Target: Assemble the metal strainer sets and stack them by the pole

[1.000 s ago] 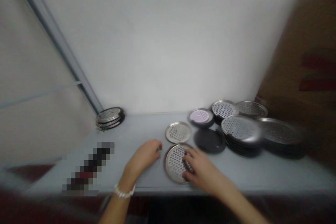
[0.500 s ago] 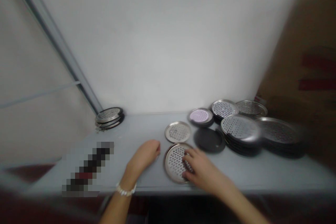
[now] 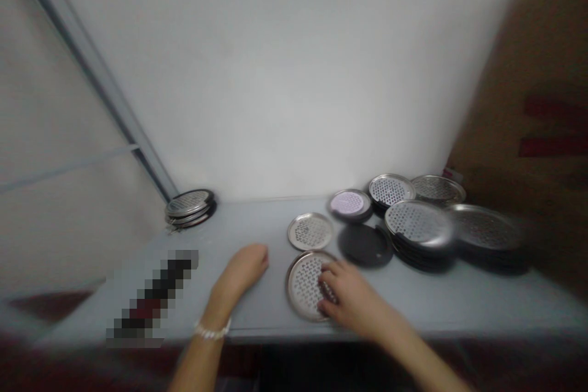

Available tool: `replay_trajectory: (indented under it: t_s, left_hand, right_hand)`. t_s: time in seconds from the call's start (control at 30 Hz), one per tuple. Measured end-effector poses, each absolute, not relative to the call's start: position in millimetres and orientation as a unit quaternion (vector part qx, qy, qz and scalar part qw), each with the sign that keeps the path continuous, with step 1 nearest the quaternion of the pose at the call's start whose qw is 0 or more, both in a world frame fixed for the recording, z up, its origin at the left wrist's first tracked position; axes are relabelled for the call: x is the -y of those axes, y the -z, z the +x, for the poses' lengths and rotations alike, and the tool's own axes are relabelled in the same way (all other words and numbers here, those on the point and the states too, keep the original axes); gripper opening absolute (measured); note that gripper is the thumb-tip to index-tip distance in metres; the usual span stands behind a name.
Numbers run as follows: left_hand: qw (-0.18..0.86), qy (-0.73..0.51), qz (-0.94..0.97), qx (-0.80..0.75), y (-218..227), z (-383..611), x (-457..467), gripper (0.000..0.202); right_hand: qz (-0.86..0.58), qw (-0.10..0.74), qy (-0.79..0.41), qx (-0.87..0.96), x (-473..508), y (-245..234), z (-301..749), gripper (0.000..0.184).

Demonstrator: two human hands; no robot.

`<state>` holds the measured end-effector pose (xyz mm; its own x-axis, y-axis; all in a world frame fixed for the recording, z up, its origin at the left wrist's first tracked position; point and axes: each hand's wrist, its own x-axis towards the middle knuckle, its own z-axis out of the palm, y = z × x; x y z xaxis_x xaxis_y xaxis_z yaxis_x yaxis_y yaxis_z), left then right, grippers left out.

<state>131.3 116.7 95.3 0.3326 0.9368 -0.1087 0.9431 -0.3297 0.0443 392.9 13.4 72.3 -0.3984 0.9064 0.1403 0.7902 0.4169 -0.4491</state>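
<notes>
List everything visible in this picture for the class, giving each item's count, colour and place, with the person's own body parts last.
Loose perforated metal discs: two, silver, mid-table, one under the right hand.
Stacks of perforated discs: four, silver over black, table's right end.
Small stack of discs: one, silver and black, far left corner.
Lilac-centred disc: one, silver rim, on a dark base, towards the wall.
Round disc: one, black, beside the stacks.
Pixelated object: one, dark, table's left front; too blurred to identify.
Table: one, pale grey.
Wall: one, white, behind the table.
Cardboard box: one, brown, far right.
Bracelet: one, white, left wrist.
Left hand: one, on the table, empty.
Right hand: one, fingers on the nearer loose disc.
</notes>
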Motion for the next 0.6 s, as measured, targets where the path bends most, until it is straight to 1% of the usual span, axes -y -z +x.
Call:
replay_trajectory:
  t_s: [0.17, 0.37, 0.47, 0.53, 0.6]
  left_hand:
    - [0.062, 0.0, 0.816, -0.575, -96.8, 131.3, -118.0, 0.015]
    - [0.086, -0.083, 0.836, -0.536, -99.1, 154.9, -111.0, 0.021]
    - [0.088, -0.118, 0.856, -0.495, -91.4, 168.9, -110.1, 0.03]
    - [0.082, -0.119, 0.871, -0.469, -84.2, 175.8, -112.0, 0.041]
    - [0.08, -0.116, 0.879, -0.455, -78.2, 179.6, -114.9, 0.045]
  right_hand:
    - [-0.515, 0.187, -0.167, 0.819, -14.7, -71.6, 393.1, 0.023]
    - [-0.519, 0.188, -0.162, 0.818, -16.4, -67.3, 392.9, 0.02]
    - [-0.519, 0.187, -0.16, 0.818, -16.8, -67.4, 392.5, 0.021]
    - [-0.52, 0.187, -0.16, 0.818, -16.6, -68.3, 392.3, 0.023]
    - [-0.521, 0.184, -0.159, 0.818, -16.5, -69.3, 392.2, 0.024]
